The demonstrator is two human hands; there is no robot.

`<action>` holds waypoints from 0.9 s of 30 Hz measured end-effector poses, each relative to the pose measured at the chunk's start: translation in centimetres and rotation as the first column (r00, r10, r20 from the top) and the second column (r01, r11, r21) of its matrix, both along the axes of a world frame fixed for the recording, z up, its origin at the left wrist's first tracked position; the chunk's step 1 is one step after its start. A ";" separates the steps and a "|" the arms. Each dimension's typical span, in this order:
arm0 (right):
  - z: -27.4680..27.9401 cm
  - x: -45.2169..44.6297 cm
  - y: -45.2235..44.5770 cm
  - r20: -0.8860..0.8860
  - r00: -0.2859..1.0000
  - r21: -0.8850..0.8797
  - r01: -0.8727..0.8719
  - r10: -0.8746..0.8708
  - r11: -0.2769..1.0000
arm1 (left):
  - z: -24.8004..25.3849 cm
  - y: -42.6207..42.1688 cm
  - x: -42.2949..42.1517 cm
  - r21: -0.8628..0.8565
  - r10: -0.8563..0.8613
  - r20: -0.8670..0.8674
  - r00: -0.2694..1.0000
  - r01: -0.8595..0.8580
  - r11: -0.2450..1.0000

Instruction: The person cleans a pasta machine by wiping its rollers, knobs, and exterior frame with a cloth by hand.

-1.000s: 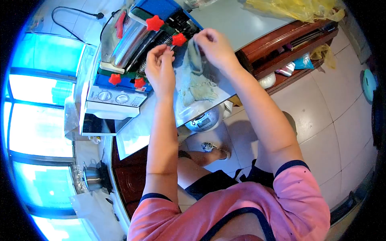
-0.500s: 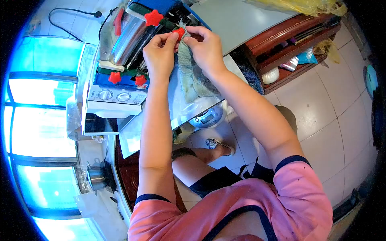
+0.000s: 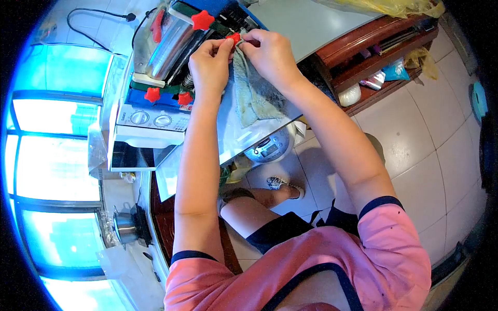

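Note:
A machine with a steel roller-like cylinder [image 3: 167,49] carries several red star-shaped knobs [image 3: 202,20]. My left hand [image 3: 210,67] is closed, its thumb and fingers pinching one red star-shaped knob [image 3: 234,38] from the left. On the right of that same knob, my right hand [image 3: 273,58] is closed in a pinch at the top of a greyish-green cloth [image 3: 250,96]. The cloth hangs down from there and spreads over the white surface below. My fingers partly hide the knob and the cloth's upper end.
Under the machine stands a white appliance with dials [image 3: 150,120]. A rounded appliance with a display [image 3: 270,149] sits below the table edge. To the right is a brown wooden shelf [image 3: 363,72] with bags in it. A pot [image 3: 124,226] stands at lower left, near the windows.
The whole view has shifted slightly. My right fingers have drawn back a little from the knob and cloth, and the cloth hangs a bit differently. My left hand keeps its pinch.

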State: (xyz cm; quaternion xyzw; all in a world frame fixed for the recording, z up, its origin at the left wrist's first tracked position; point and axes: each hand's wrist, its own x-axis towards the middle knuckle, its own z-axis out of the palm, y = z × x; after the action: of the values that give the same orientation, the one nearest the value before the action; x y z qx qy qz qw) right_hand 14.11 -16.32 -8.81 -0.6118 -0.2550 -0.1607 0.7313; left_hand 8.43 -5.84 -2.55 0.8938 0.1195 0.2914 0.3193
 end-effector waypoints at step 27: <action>-0.2 -0.5 0.4 0.073 0.996 -0.077 0.065 -0.060 0.995 | 0.7 -0.4 0.0 0.080 0.021 -0.034 0.999 -0.019 0.997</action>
State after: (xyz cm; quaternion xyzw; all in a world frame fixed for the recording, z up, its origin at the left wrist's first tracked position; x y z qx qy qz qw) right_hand 13.60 -15.94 -9.05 -0.6421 -0.2676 -0.1948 0.6915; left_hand 8.41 -6.25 -1.89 0.9094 0.1223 0.2836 0.2784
